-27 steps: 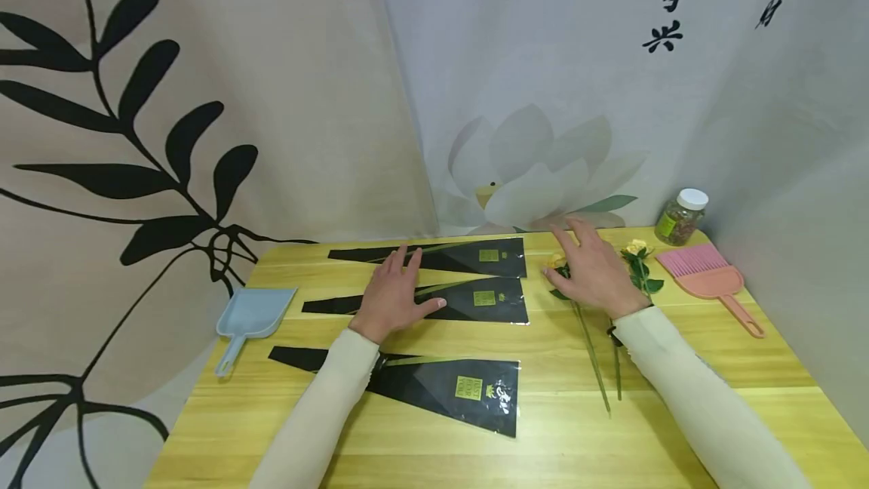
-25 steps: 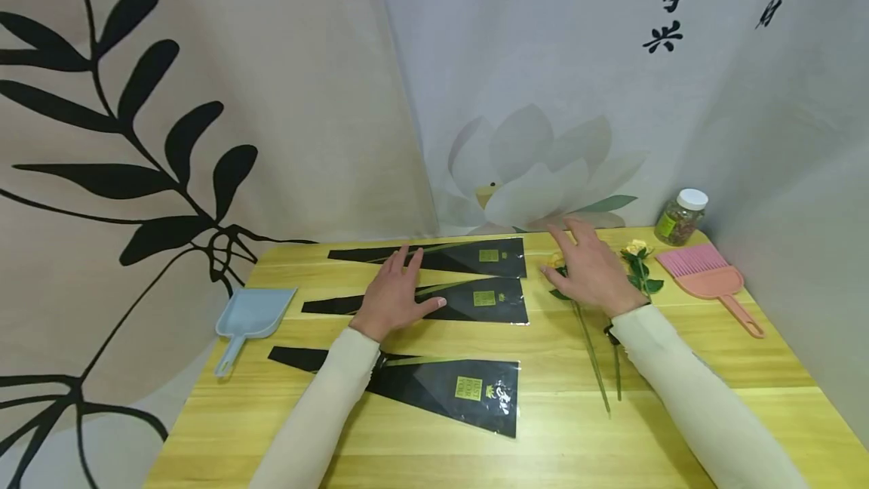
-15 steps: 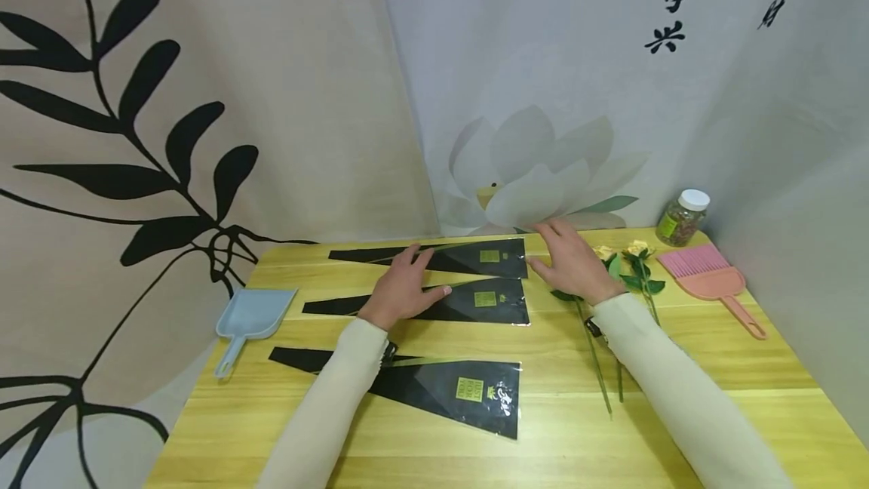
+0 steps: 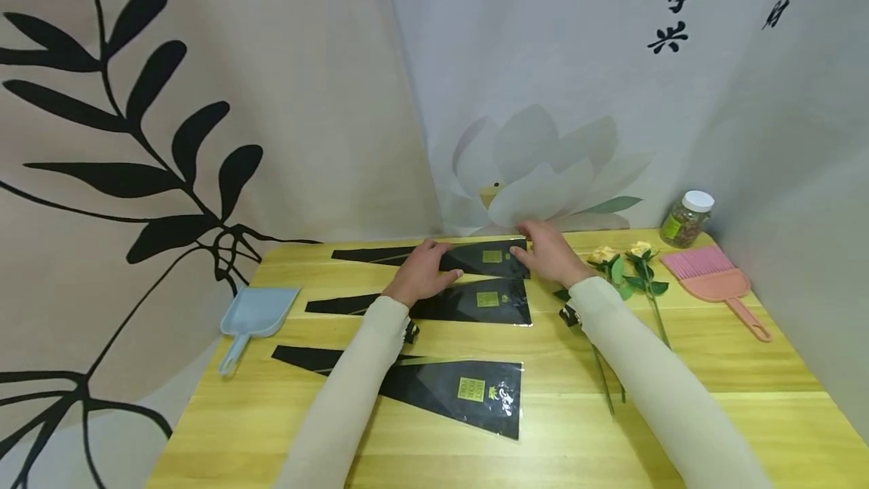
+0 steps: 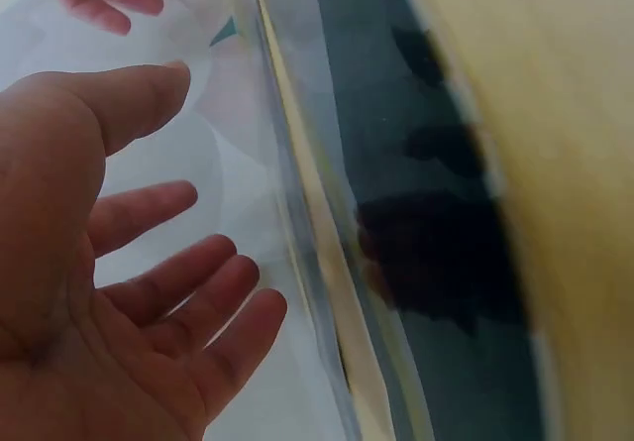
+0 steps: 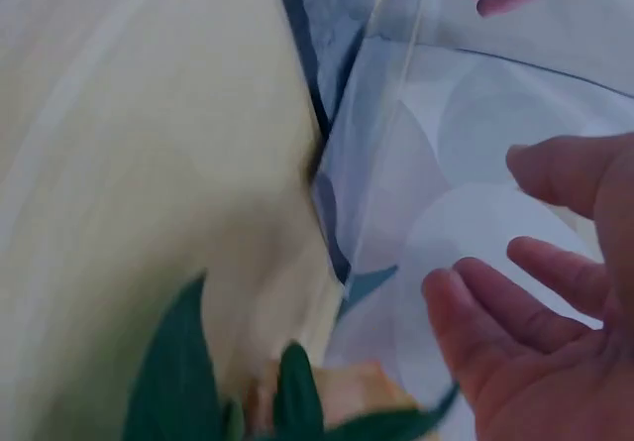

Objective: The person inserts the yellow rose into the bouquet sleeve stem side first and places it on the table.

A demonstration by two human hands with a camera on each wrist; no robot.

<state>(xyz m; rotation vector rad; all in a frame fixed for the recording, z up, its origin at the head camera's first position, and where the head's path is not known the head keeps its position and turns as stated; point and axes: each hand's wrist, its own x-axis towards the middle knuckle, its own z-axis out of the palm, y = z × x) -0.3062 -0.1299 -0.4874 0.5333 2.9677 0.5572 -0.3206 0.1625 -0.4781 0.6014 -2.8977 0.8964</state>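
Note:
Three black flower sleeves with gold labels lie flat, one behind another: the far sleeve (image 4: 468, 259), the middle sleeve (image 4: 463, 303) and the near sleeve (image 4: 453, 397). My left hand (image 4: 422, 274) is over the far and middle sleeves; in the left wrist view its fingers (image 5: 238, 332) are loosely bent and hold nothing. At the far sleeve's wide right end is my right hand (image 4: 550, 255), its thumb and fingers (image 6: 525, 307) parted with nothing between them. Whether it touches the film cannot be told. Beside my right wrist lie two yellow roses, one bloom (image 4: 602, 255) left of the other (image 4: 641, 250).
A blue dustpan (image 4: 260, 312) lies at the table's left. Toward the right back corner are a pink brush (image 4: 713, 281) and a white-lidded jar (image 4: 687, 219). Printed curtain (image 4: 326, 96) hangs right behind the wooden table (image 4: 584, 444).
My right hand has moved left from over the roses to the far sleeve's wide end, uncovering the blooms. My left hand has shifted a little right. The sleeves have stayed in place.

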